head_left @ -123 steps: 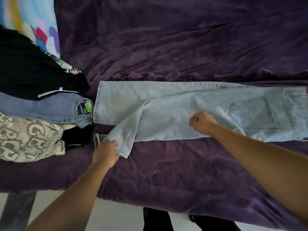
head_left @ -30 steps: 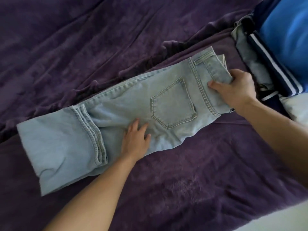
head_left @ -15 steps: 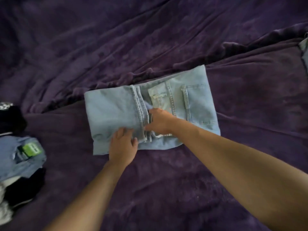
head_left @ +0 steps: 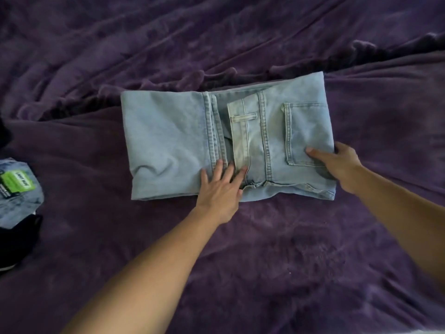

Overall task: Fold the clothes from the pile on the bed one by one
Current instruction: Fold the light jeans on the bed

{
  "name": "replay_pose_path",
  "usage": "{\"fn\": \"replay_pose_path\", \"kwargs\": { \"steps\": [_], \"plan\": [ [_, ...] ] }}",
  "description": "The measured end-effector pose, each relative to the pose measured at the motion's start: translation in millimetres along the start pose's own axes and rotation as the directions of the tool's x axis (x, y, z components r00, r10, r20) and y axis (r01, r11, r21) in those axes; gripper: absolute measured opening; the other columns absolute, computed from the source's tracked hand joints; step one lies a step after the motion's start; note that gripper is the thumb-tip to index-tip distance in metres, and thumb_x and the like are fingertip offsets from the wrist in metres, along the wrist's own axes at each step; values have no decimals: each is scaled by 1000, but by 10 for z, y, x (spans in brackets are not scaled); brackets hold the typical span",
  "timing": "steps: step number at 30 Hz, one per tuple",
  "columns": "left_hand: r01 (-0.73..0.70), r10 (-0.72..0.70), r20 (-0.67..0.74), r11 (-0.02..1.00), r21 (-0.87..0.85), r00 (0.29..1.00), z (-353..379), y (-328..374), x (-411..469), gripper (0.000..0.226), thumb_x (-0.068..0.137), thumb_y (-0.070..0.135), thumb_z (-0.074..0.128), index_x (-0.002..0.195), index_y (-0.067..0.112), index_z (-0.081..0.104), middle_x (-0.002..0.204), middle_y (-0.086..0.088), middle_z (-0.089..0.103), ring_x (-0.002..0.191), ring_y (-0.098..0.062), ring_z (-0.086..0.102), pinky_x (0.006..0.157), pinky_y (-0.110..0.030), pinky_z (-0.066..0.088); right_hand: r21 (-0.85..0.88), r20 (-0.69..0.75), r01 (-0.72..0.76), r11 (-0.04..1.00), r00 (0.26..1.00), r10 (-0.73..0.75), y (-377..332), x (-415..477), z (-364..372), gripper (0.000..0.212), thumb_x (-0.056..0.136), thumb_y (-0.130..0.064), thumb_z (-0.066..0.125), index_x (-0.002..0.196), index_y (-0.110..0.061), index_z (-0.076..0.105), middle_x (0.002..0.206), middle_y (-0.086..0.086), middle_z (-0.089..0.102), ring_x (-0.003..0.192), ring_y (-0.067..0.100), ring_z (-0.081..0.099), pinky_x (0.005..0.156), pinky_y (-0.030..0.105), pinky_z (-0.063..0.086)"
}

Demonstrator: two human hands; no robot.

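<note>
Light-blue denim jeans (head_left: 168, 141), folded into a flat rectangular packet, lying near the middle of the bed on a dark purple plush blanket (head_left: 277, 261). Waistband, belt loop and back pocket face up on the packet's 3 o'clock half; leg hems lie across its middle.

Item, 9 o'clock edge of view: mid-blue denim garment (head_left: 14, 208) bearing a bright green paper label (head_left: 18, 185), well apart from the jeans and partly cut off by the frame.

Item, 8 o'clock, touching the mid-blue garment: black garment (head_left: 19, 239), bunched; kind cannot be told.

Item, 6 o'clock edge of the jeans: left hand (head_left: 220, 189), palm down, fingers straight and slightly spread, pressing on the packet where hems and waistband meet.

Item, 4 o'clock corner of the jeans: right hand (head_left: 337, 162), thumb laid on the back pocket, fingers wrapped round the folded side edge, pinching the layers.

Hands apart, both on the jeans. Blanket rumpled in ridges from 9 to 2 o'clock behind the packet.
</note>
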State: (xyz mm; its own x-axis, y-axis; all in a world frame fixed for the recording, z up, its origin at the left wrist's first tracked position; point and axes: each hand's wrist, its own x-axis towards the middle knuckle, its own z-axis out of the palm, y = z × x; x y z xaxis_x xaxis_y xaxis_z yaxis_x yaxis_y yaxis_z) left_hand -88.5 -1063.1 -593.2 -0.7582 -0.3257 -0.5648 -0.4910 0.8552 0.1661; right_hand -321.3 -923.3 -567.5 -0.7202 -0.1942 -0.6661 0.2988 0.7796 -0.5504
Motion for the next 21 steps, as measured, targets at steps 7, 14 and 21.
{"fn": "replay_pose_path", "kwargs": {
  "steps": [7, 14, 21],
  "plan": [
    [-86, 71, -61, 955, -286, 996, -351, -230, -161, 48, 99, 31, 39, 145, 18, 36, 158, -1, 17, 143, -23, 21, 114, -38, 25, -41, 28, 265, 963, 964, -264, -738, -685, -61, 23, 79, -21, 74, 100, -13, 67, 88, -1, 70, 76, 13, 66, 66, 27, 54],
    [26, -200, -106, 565, -825, 974, -490, -871, -746, 25, 94, 16, 53, 111, 11, 70, 110, -7, 70, 100, -20, 66, 90, -29, 50, -478, 184, 603, 639, 780, -598, -1823, -1798, 774, 49, 81, -34, 66, 125, -14, 55, 111, 11, 65, 104, 34, 59, 82, 37, 45],
    [150, -774, 148, -70, -986, 616, -104, -2110, -1367, 23, 91, -6, 41, 87, 0, 63, 67, -15, 58, 46, -11, 58, 38, -14, 42, -555, 556, 714, 427, 700, -447, -1570, -1999, 2543, 44, 88, -39, 59, 120, -11, 48, 121, 15, 61, 112, 36, 57, 83, 37, 42]
  ]
}}
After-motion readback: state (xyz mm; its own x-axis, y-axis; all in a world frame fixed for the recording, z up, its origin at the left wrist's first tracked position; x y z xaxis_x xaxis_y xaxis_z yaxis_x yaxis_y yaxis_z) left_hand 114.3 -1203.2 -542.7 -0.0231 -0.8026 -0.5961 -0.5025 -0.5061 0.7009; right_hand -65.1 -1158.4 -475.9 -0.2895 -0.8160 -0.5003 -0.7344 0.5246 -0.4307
